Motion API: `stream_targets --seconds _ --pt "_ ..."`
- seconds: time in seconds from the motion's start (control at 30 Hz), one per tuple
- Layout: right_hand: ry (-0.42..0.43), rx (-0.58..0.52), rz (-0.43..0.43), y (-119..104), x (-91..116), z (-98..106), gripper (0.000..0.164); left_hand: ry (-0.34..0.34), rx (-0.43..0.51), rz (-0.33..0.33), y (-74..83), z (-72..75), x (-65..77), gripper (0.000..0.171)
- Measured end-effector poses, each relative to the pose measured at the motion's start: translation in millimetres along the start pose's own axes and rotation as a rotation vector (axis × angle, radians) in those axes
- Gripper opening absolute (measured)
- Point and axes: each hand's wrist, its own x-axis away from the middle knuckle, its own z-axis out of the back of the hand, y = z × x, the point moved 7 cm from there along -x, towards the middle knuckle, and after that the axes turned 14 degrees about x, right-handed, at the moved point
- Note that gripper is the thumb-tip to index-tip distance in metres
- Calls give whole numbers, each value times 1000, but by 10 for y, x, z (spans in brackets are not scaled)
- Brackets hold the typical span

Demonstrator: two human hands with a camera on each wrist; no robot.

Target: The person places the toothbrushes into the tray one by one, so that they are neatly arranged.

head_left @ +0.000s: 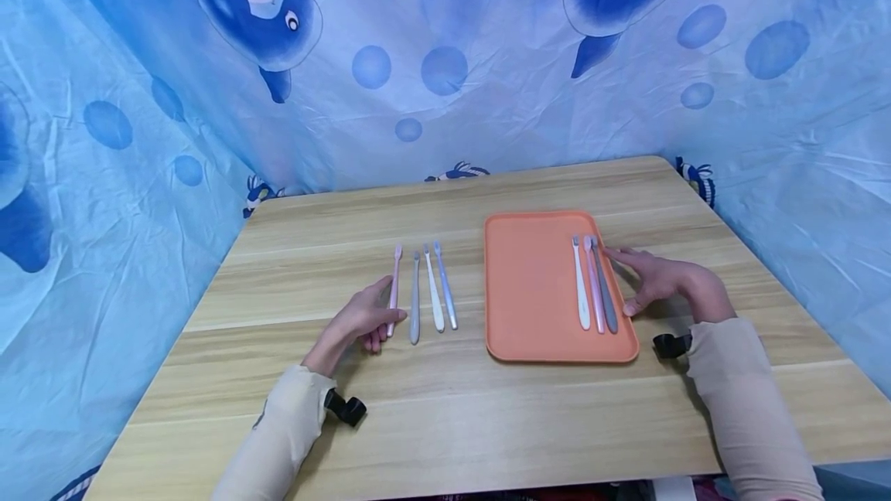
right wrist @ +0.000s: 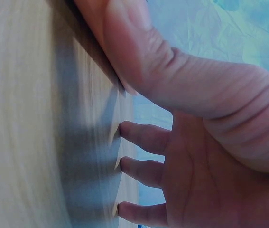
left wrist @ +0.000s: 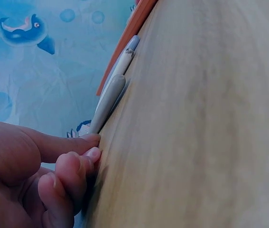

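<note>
My left hand [head_left: 362, 321] pinches the pink toothbrush [head_left: 394, 288] lying leftmost in the row on the table [head_left: 445, 408]. My right hand [head_left: 654, 278] rests open beside the orange tray [head_left: 529, 284]. With so light a pinch, I judge the brush could slip and knock the grey toothbrush [head_left: 414, 300] just beside it.

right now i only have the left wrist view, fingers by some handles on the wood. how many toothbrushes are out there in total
Observer: Seven. Four lie on the table, three on the orange tray.
Operator: which one is my left hand on
Observer: The left hand touches the pink toothbrush, leftmost of the four.
Operator: and the right hand
Observer: The right hand rests open on the table, fingertips at the tray's right edge beside the grey toothbrush.
</note>
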Motion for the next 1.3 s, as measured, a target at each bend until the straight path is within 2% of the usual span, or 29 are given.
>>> stream_targets --seconds 0.23,0.53,0.8,1.0,1.3 --pt "2 -9 9 4 2 -4 130 -37 -7 4 12 -20 -8 95" --pt "5 -24 19 7 -11 -23 131 -48 97 5 -54 -21 -19 91" --pt "9 -16 12 6 -11 -14 131 -67 135 -13 -59 3 -44 92" --pt "14 -10 14 0 -8 -8 130 -66 174 -13 -26 11 -33 91" --pt "15 0 15 -3 1 3 128 -67 243 -57 115 -3 8 88"
